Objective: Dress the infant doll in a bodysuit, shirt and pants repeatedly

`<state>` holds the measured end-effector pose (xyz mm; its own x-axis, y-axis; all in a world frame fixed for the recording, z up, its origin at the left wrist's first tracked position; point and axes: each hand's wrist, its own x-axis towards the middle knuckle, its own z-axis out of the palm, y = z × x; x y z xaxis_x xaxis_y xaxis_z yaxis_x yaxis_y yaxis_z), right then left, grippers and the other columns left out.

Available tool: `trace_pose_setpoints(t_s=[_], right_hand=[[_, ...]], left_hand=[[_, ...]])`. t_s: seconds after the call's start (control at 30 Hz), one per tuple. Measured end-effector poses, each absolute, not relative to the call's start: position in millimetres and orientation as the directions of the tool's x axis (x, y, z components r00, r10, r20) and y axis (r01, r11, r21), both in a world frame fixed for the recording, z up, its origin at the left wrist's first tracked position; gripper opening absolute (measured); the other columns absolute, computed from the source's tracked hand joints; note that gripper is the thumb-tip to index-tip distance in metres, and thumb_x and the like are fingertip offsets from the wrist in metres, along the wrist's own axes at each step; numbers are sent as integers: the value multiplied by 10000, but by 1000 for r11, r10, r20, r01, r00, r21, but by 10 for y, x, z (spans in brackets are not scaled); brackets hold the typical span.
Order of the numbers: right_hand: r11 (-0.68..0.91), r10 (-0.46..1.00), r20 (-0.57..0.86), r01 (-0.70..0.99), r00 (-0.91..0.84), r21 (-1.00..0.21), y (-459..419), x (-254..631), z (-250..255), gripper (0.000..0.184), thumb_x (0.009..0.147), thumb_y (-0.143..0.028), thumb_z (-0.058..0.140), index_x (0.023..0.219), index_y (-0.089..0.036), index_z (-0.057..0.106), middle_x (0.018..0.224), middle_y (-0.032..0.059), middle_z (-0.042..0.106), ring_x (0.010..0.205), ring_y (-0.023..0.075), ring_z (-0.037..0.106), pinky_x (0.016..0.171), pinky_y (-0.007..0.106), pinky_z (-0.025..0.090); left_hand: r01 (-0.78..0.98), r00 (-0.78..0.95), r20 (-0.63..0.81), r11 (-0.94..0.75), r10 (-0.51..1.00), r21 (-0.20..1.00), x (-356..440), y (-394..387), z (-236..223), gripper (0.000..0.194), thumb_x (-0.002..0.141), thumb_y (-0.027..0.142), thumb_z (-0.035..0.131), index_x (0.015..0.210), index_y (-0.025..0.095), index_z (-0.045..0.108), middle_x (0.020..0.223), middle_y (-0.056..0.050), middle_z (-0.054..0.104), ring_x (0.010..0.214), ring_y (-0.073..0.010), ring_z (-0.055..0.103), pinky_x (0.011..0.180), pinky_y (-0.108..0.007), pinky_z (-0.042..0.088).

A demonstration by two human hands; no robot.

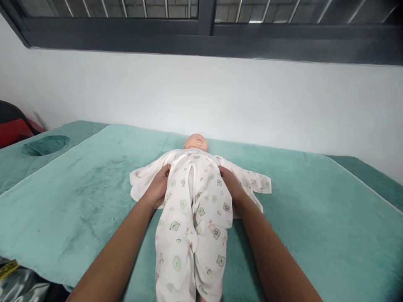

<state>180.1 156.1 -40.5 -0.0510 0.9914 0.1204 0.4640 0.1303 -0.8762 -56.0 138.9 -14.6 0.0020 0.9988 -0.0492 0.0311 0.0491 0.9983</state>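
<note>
A baby doll (195, 143) lies on its back, its head toward the wall. White baby pants (195, 209) with small green animal prints cover its legs and reach high over its torso. Beneath them a matching baby shirt (252, 178) spreads out, both sleeves flung wide. My left hand (160, 184) pinches the left side of the pants near the waist. On the opposite side my right hand (231, 184) grips the pants at about the same height, its fingers partly hidden behind the cloth. A bit of the doll's foot shows at the bottom edge.
A teal padded massage bed (94, 188) with a face hole (46, 145) at its left end carries the doll. Behind it stands a white wall (201, 92) under a dark-framed window (204, 37). A red and black object (14, 126) sits at far left, a shiny plastic bag (22, 285) lower left.
</note>
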Motion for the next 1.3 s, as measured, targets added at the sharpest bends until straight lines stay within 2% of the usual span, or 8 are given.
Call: trace_pose_setpoints(t_s=[0.17, 0.33, 0.57, 0.7, 0.83, 1.0, 1.13, 1.3], right_hand=[[119, 985, 170, 592, 30, -797, 1492, 1745, -398, 58, 707, -253, 548, 725, -206, 576, 765, 7, 659, 750, 187, 501, 642, 287, 364], [157, 970, 231, 536, 73, -829, 1456, 1712, -457, 89, 748, -230, 469, 757, -203, 553, 836, 20, 659, 753, 184, 493, 626, 291, 365], [128, 983, 182, 579, 36, -805, 1547, 1792, -463, 93, 727, -250, 512, 716, -189, 581, 764, 21, 658, 737, 190, 507, 627, 298, 377], [114, 992, 127, 504, -10, -856, 1577, 1834, -468, 166, 727, -294, 538, 779, -184, 651, 752, 19, 675, 774, 209, 547, 656, 301, 420], [94, 995, 99, 466, -15, -880, 1578, 1823, -479, 215, 746, -284, 526, 837, -189, 696, 823, 30, 713, 804, 220, 592, 664, 300, 438], [96, 986, 147, 460, 77, -883, 1571, 1772, -505, 251, 792, -277, 499, 914, -207, 707, 889, 35, 731, 837, 212, 629, 705, 302, 456], [139, 945, 261, 483, 195, -865, 1558, 1741, -488, 216, 826, -334, 520, 880, -219, 695, 873, 25, 725, 822, 196, 635, 745, 306, 459], [157, 959, 250, 479, 137, -864, 1665, 1770, -461, 176, 800, -301, 550, 882, -237, 692, 876, -6, 719, 812, 170, 631, 747, 287, 451]], left_hand=[[68, -72, -11, 16, 997, 998, -526, 1358, -96, 302, 663, 384, 737, 876, 187, 652, 884, -48, 703, 1048, -302, 599, 784, -377, 513], [60, -30, 6, -4, 1000, 998, -518, 1335, -97, 257, 683, 379, 719, 841, 197, 633, 898, -47, 699, 1054, -288, 593, 790, -377, 519], [150, -38, 66, -60, 997, 987, -492, 1325, -65, 249, 635, 334, 747, 791, 208, 598, 927, -47, 683, 1176, -321, 512, 830, -368, 491], [229, -77, 150, -129, 986, 965, -517, 1399, -186, 206, 675, 304, 700, 823, 212, 592, 923, -32, 680, 1104, -290, 548, 799, -331, 483], [373, -110, 270, -212, 957, 903, -578, 1485, -388, 241, 741, 274, 622, 974, 216, 600, 994, -28, 674, 994, -251, 590, 792, -321, 458], [560, -184, 249, -106, 951, 821, -618, 1498, -454, 274, 767, 273, 572, 1035, 214, 577, 944, -22, 679, 874, -233, 610, 774, -324, 454], [518, -221, 267, -119, 938, 847, -631, 1529, -446, 227, 811, 295, 532, 1007, 199, 595, 972, -30, 700, 933, -224, 634, 831, -314, 476], [464, -188, 292, -177, 938, 868, -672, 1570, -475, 279, 836, 320, 512, 1017, 177, 670, 1065, -63, 715, 1019, -239, 632, 922, -351, 475]])
